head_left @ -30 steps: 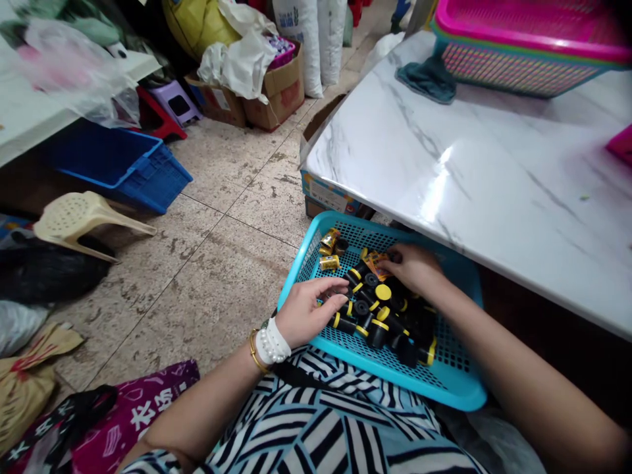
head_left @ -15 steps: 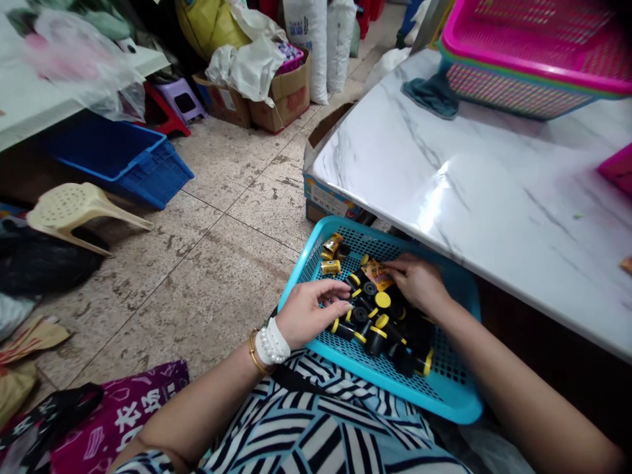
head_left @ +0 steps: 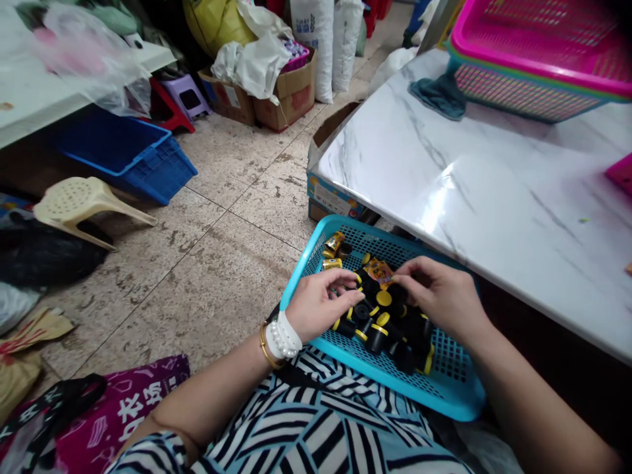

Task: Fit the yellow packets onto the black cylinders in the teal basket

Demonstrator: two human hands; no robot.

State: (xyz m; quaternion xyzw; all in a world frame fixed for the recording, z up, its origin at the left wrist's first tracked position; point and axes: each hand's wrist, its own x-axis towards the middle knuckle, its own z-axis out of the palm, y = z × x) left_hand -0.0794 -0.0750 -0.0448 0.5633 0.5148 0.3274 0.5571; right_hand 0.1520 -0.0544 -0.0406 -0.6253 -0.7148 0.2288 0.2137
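A turquoise mesh basket (head_left: 323, 245) rests on my lap and holds several small black canisters with yellow lids (head_left: 378, 337). Orange printed labels (head_left: 379, 271) lie among them. My right hand (head_left: 439, 289) comes in from the right, thumb and forefinger pinched at the right edge of the labels. From the left, my left hand (head_left: 323, 304) hovers over the near-left canisters, thumb and curved fingers apart, with nothing visible between them. In the basket's far left corner lie canisters wrapped in yellow-orange labels (head_left: 334, 241).
A white marbled table (head_left: 494, 191) borders the basket on the right, bearing stacked pink and green baskets (head_left: 533, 85) and a dark cloth (head_left: 438, 96). On the floor are a cream stool (head_left: 74, 201), a blue crate (head_left: 168, 174), a carton (head_left: 328, 187) and a purple bag (head_left: 153, 395).
My right hand has drawn back slightly right from over the labels, its fingertips now at their edge. The left hand has shifted a little right and up over the canisters.
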